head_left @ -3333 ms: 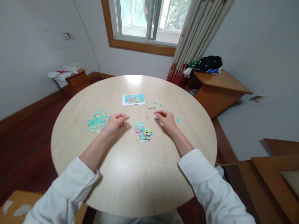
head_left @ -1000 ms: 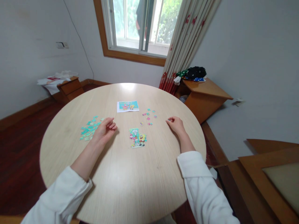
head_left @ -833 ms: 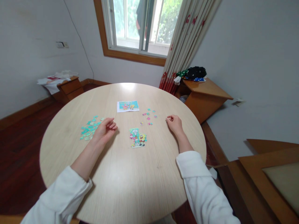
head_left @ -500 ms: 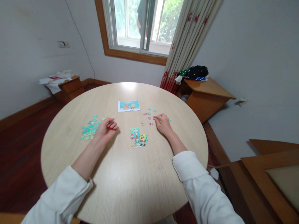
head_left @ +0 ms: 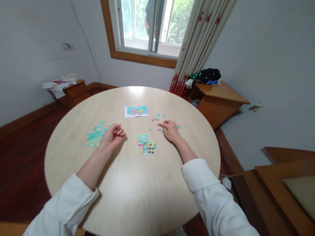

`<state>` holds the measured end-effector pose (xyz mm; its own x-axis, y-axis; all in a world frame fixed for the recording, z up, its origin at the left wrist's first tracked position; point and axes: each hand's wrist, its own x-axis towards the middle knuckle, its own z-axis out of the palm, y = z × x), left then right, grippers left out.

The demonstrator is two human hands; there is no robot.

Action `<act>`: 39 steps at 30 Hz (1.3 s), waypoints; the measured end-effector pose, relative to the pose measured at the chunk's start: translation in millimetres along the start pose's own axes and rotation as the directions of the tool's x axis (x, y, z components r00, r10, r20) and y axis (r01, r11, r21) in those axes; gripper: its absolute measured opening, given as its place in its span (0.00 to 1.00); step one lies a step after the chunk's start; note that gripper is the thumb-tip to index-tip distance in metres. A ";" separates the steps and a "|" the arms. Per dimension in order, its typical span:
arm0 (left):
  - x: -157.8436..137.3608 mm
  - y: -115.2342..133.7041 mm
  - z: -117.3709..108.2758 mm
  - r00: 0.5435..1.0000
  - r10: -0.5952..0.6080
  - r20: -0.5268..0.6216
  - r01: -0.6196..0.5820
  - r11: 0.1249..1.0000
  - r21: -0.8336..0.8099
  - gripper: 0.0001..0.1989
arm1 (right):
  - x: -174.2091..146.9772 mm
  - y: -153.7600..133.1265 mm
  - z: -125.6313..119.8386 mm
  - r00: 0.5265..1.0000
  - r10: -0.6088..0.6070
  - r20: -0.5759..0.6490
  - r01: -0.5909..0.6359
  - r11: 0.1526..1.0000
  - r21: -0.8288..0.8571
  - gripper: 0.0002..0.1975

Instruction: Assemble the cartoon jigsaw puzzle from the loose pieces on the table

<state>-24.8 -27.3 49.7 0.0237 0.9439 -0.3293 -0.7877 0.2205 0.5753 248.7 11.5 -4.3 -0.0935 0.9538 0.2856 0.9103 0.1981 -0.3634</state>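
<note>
My right hand reaches over the loose puzzle pieces on the right, its index finger stretched out and its tip at a pink puzzle piece. It grips nothing that I can see. My left hand rests on its side, fingers loosely curled and apparently holding nothing. Beside it, partly behind the wrist, spreads a pile of turquoise puzzle pieces. Between the hands lies a partly joined jigsaw puzzle with cartoon figures. A printed reference picture lies flat beyond it.
Everything lies on a round pale wooden table. A tilted wooden cabinet with cloths on top stands at the right behind the table. A curtain hangs by the window, and a small wooden stand is at the far left.
My right hand's index finger has moved slightly left, onto the pink piece. My left hand stays in place. The whole view has shifted very slightly.
</note>
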 end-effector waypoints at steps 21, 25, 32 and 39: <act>-3.9 1.0 3.7 1.000 -0.025 -0.017 0.024 0.999 -0.026 0.20 | -2.2 0.2 -7.8 0.999 0.033 -0.025 -0.032 0.998 0.054 0.14; -5.0 0.6 5.4 0.999 -0.031 -0.040 0.030 0.999 -0.032 0.19 | -2.3 0.7 -7.7 0.999 0.040 -0.022 -0.039 0.998 0.048 0.14; -5.4 0.4 5.8 0.999 -0.036 -0.036 0.035 0.999 -0.033 0.19 | -0.8 -4.8 -6.1 0.997 -0.013 -0.070 0.018 0.997 0.078 0.12; -2.8 -0.1 2.2 0.999 -0.041 -0.012 0.040 0.999 -0.031 0.20 | -7.8 -31.2 -0.4 0.974 -0.224 0.016 0.221 0.970 0.096 0.13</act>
<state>-23.5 -29.4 52.2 0.0481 0.9311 -0.3616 -0.8047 0.2506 0.5382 221.2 -2.2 5.2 -0.3013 0.8887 0.3455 0.8239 0.4251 -0.3749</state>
